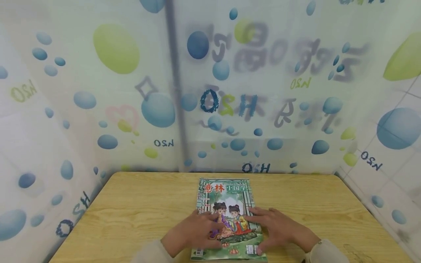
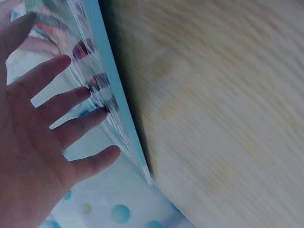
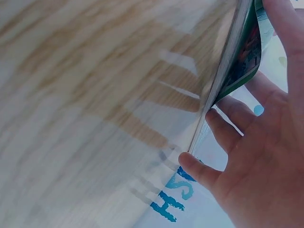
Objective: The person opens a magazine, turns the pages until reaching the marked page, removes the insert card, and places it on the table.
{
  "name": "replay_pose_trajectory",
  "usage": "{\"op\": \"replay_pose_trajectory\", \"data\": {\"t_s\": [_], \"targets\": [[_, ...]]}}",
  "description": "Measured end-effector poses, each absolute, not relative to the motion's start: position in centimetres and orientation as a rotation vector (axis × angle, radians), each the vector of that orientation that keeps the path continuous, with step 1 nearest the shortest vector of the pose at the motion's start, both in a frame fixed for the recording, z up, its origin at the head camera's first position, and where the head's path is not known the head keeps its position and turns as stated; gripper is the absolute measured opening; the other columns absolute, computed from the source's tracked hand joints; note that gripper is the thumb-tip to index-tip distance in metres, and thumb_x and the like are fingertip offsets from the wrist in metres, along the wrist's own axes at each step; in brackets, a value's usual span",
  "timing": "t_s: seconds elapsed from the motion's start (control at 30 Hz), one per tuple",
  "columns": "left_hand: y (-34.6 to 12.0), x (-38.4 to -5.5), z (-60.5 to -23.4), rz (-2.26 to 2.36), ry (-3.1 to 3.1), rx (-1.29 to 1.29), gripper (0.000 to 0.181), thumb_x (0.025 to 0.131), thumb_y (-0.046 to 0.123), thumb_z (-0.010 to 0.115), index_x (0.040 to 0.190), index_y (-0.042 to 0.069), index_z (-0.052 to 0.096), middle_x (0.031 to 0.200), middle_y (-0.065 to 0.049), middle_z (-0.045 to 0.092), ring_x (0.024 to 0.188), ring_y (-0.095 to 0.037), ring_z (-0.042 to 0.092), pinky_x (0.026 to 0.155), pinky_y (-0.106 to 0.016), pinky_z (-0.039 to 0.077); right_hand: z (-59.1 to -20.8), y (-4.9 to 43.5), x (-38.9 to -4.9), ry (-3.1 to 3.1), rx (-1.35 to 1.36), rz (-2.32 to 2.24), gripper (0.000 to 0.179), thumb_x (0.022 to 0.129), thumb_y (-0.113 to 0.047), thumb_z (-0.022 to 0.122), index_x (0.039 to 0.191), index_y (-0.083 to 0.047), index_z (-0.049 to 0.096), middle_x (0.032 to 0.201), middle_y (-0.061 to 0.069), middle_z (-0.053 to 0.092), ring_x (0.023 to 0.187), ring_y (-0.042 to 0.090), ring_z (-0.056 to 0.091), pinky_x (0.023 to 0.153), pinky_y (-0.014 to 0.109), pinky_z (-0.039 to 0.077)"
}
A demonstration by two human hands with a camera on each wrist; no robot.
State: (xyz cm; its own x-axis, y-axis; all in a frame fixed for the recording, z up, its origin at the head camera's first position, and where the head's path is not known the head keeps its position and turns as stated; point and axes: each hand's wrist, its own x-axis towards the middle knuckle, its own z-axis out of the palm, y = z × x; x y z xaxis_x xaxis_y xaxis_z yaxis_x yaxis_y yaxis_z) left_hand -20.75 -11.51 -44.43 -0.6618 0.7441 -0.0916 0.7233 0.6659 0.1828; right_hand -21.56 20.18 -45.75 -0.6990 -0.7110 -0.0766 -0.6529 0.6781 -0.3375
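A green magazine (image 1: 234, 200) with two cartoon children on its cover lies on the wooden table, its title at the far end. My left hand (image 1: 199, 231) is spread over the left part of the cover. The left wrist view shows its fingers (image 2: 71, 99) straight and apart, with the tips close to the cover near the spine side. Along the right edge is my right hand (image 1: 277, 229), thumb near the lower right corner, fingers extended. In the right wrist view a cover corner (image 3: 249, 59) curls up beside the fingers (image 3: 228, 111), which lie at the page edge.
The light wood table (image 1: 141, 208) extends to both sides of the magazine. Behind it and at both sides hangs a pale curtain (image 1: 138, 120) with blue and green dots and mirrored lettering. Tiled wall (image 1: 408, 146) shows at the right.
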Motion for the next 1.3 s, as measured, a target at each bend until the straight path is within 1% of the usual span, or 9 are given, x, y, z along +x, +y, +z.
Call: {"op": "replay_pose_trajectory", "data": {"t_s": [0.13, 0.23, 0.33, 0.53, 0.77, 1.0, 1.07, 1.17, 1.3], "targets": [[-10.6, -20.3, -44.3, 0.186, 2.703, 1.258, 0.057, 0.091, 0.072, 0.047, 0.133, 0.036, 0.063, 0.141, 0.005, 0.056, 0.125, -0.022, 0.056, 0.095, -0.063, 0.045, -45.5, 20.1, -21.7, 2.686, -1.117, -0.419, 0.090, 0.074, -0.071, 0.069, 0.150, -0.029, 0.046, 0.155, 0.012, 0.041, 0.137, 0.038, 0.043, 0.098, 0.068, 0.038], [-10.2, -20.1, -44.2, 0.125, 2.724, 1.267, 0.064, 0.085, 0.079, 0.047, 0.133, 0.039, 0.062, 0.140, 0.006, 0.056, 0.123, -0.020, 0.057, 0.093, -0.060, 0.047, -45.2, 20.0, -22.0, 2.671, -1.109, -0.431, 0.089, 0.074, -0.071, 0.070, 0.149, -0.028, 0.048, 0.154, 0.013, 0.043, 0.136, 0.040, 0.044, 0.098, 0.068, 0.039], [-10.0, -19.9, -44.2, 0.058, 2.743, 1.261, 0.072, 0.078, 0.084, 0.051, 0.135, 0.040, 0.060, 0.143, 0.005, 0.055, 0.124, -0.023, 0.056, 0.093, -0.060, 0.047, -44.9, 19.9, -22.3, 2.650, -1.090, -0.444, 0.088, 0.074, -0.070, 0.070, 0.148, -0.027, 0.049, 0.153, 0.013, 0.043, 0.136, 0.040, 0.044, 0.100, 0.067, 0.039], [-10.1, -20.0, -44.2, 0.032, 2.751, 1.310, 0.074, 0.077, 0.082, 0.057, 0.135, 0.037, 0.060, 0.140, 0.005, 0.057, 0.122, -0.022, 0.057, 0.090, -0.056, 0.050, -44.4, 19.9, -22.6, 2.613, -1.060, -0.478, 0.087, 0.074, -0.067, 0.074, 0.147, -0.024, 0.051, 0.152, 0.015, 0.044, 0.135, 0.042, 0.045, 0.100, 0.067, 0.038], [-10.4, -20.0, -43.9, 0.047, 2.750, 1.360, 0.073, 0.079, 0.080, 0.056, 0.135, 0.033, 0.060, 0.139, 0.004, 0.057, 0.120, -0.020, 0.058, 0.090, -0.054, 0.051, -44.5, 20.1, -22.5, 2.606, -1.046, -0.555, 0.089, 0.074, -0.063, 0.077, 0.148, -0.022, 0.049, 0.152, 0.015, 0.045, 0.135, 0.042, 0.044, 0.101, 0.067, 0.038], [-10.7, -19.9, -43.6, 0.128, 2.761, 1.394, 0.073, 0.079, 0.079, 0.057, 0.134, 0.031, 0.061, 0.136, 0.002, 0.059, 0.118, -0.017, 0.060, 0.089, -0.050, 0.052, -44.7, 20.4, -22.3, 2.630, -1.119, -0.607, 0.092, 0.074, -0.061, 0.077, 0.149, -0.017, 0.047, 0.150, 0.016, 0.047, 0.134, 0.043, 0.045, 0.100, 0.068, 0.038], [-10.8, -19.9, -43.5, 0.145, 2.773, 1.389, 0.075, 0.080, 0.078, 0.057, 0.136, 0.029, 0.059, 0.137, 0.000, 0.059, 0.120, -0.019, 0.059, 0.091, -0.050, 0.051, -44.5, 20.7, -22.1, 2.624, -1.096, -0.638, 0.090, 0.077, -0.060, 0.076, 0.149, -0.016, 0.046, 0.150, 0.016, 0.046, 0.134, 0.044, 0.044, 0.101, 0.068, 0.037], [-11.0, -19.9, -43.4, 0.177, 2.793, 1.390, 0.079, 0.081, 0.076, 0.059, 0.142, 0.026, 0.054, 0.141, -0.004, 0.057, 0.123, -0.022, 0.059, 0.093, -0.051, 0.051, -43.9, 21.1, -21.9, 2.569, -0.989, -0.744, 0.080, 0.086, -0.053, 0.071, 0.150, -0.012, 0.044, 0.151, 0.016, 0.045, 0.136, 0.045, 0.042, 0.103, 0.068, 0.035], [-11.4, -19.9, -43.4, 0.239, 2.835, 1.506, 0.082, 0.085, 0.066, 0.063, 0.152, 0.024, 0.041, 0.148, -0.008, 0.050, 0.128, -0.023, 0.055, 0.095, -0.048, 0.051, -43.3, 21.8, -22.0, 2.533, -0.830, -0.869, 0.061, 0.102, -0.041, 0.050, 0.152, -0.008, 0.040, 0.153, 0.017, 0.041, 0.139, 0.047, 0.037, 0.105, 0.069, 0.030]]}}
